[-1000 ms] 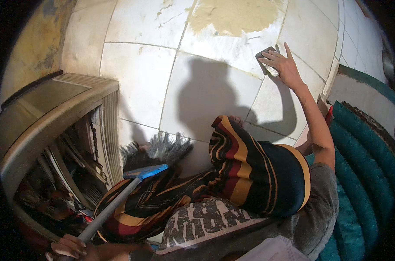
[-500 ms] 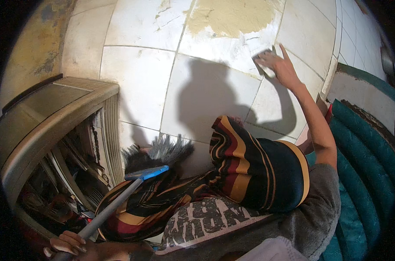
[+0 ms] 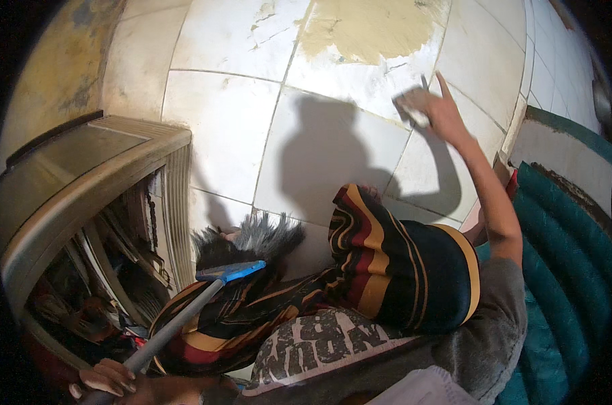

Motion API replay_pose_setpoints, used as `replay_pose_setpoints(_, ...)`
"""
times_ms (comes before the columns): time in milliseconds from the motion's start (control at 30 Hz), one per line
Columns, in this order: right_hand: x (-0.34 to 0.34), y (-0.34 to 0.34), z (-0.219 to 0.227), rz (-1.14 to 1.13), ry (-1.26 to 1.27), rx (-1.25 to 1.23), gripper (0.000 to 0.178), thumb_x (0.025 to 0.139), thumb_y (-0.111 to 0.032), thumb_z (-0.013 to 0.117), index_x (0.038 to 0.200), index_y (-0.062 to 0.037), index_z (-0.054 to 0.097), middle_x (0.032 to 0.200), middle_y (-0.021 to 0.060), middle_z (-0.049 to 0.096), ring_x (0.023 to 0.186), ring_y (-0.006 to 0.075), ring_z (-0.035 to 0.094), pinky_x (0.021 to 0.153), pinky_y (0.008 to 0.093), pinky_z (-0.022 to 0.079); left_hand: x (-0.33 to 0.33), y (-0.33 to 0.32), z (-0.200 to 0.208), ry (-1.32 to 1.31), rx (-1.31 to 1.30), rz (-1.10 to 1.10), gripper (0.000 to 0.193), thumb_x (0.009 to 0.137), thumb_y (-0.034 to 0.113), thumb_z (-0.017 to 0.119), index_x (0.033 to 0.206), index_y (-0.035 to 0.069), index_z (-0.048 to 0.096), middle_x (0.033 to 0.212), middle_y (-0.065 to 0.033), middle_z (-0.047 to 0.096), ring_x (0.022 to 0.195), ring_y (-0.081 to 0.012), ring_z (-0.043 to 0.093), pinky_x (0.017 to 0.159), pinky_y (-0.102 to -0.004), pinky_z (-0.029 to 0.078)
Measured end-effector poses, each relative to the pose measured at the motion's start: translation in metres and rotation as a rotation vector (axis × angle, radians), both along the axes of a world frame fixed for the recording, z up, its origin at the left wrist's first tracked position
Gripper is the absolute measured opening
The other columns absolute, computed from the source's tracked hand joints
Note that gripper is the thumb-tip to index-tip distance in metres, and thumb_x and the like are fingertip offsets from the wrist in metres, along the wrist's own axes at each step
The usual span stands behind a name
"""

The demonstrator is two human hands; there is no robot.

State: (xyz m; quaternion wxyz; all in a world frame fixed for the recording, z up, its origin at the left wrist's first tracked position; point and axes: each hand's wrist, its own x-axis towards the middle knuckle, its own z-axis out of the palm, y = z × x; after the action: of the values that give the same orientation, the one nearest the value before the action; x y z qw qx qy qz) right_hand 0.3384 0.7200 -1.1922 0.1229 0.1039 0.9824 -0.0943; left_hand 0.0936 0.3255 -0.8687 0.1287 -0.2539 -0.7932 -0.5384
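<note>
My left hand (image 3: 110, 379) is closed around the grey handle of a broom (image 3: 178, 324) at the lower left. The broom has a blue head and black and grey bristles, which are near the floor beside my knee. My right hand (image 3: 435, 116) is stretched out at the upper right. Between its fingers is a small flat grey piece (image 3: 407, 101), pale underneath, blurred and of a kind I cannot make out. It is over the white-smeared tile floor (image 3: 360, 81), just below a dried tan patch (image 3: 370, 30).
An old wooden cabinet (image 3: 103, 165) with a glass top and cluttered inside stands at left. A green padded cushion (image 3: 569, 270) lies at right, by a low ledge (image 3: 566, 148). My bent legs in striped trousers (image 3: 414, 270) take up the middle.
My right hand and the grey piece have drawn slightly nearer to me and look blurred with motion. The left hand keeps its hold on the broom; the whole view has shifted a little.
</note>
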Motion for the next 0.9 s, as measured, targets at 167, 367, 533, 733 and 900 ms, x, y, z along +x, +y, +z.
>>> replay_pose_setpoints(167, 0.016, -0.036, -0.004, -0.097, 0.008, -0.030, 0.058, 0.057, -0.007, 0.068, 0.110, -0.0263, 0.054, 0.112, -0.0022, 0.054, 0.109, 0.0128, 0.047, 0.104, 0.0505, 0.012, 0.001, 0.003, -0.002, 0.064, -0.047, 0.025, 0.046, 0.089, 0.047, 0.027, 0.098, 0.003, 0.039, 0.052, -0.0008, 0.031, 0.032, -0.0076, 0.022, 0.027, -0.0229, 0.021)
replay_pose_setpoints(367, -0.059, 0.009, -0.029, -0.067, 0.117, 0.077, 0.052, 0.061, -0.006, 0.065, 0.109, -0.0246, 0.055, 0.111, -0.0014, 0.055, 0.107, 0.0142, 0.048, 0.103, 0.0516, 0.010, -0.006, 0.014, -0.021, 0.016, 0.023, 0.024, 0.048, 0.089, 0.048, 0.025, 0.100, 0.003, 0.037, 0.052, -0.0015, 0.033, 0.032, -0.0090, 0.024, 0.026, -0.0244, 0.024)
replay_pose_setpoints(533, -0.035, -0.034, -0.016, -0.124, -0.028, -0.105, 0.048, 0.059, -0.010, 0.067, 0.104, -0.0234, 0.058, 0.106, -0.0016, 0.057, 0.104, 0.0155, 0.050, 0.104, 0.0525, 0.005, -0.006, 0.002, -0.023, 0.026, -0.096, 0.004, 0.049, 0.089, 0.048, 0.026, 0.100, 0.003, 0.040, 0.050, -0.0016, 0.033, 0.032, -0.0095, 0.023, 0.026, -0.0256, 0.025)
replay_pose_setpoints(733, -0.067, -0.057, -0.033, -0.136, 0.051, 0.020, 0.057, 0.059, 0.000, 0.062, 0.111, -0.0236, 0.054, 0.115, 0.0003, 0.053, 0.109, 0.0194, 0.047, 0.102, 0.0543, 0.010, -0.013, -0.007, -0.026, 0.046, -0.009, -0.007, 0.048, 0.089, 0.047, 0.026, 0.103, 0.003, 0.040, 0.050, -0.0011, 0.032, 0.032, -0.0091, 0.022, 0.027, -0.0257, 0.024)
replay_pose_setpoints(900, -0.097, -0.035, -0.024, -0.244, -0.004, -0.121, 0.055, 0.063, 0.002, 0.060, 0.110, -0.0246, 0.055, 0.110, 0.0001, 0.055, 0.105, 0.0181, 0.050, 0.102, 0.0543, 0.003, -0.019, -0.001, -0.034, -0.010, 0.013, -0.062, 0.047, 0.089, 0.047, 0.024, 0.104, 0.006, 0.042, 0.050, -0.0011, 0.031, 0.032, -0.0088, 0.020, 0.027, -0.0246, 0.023)
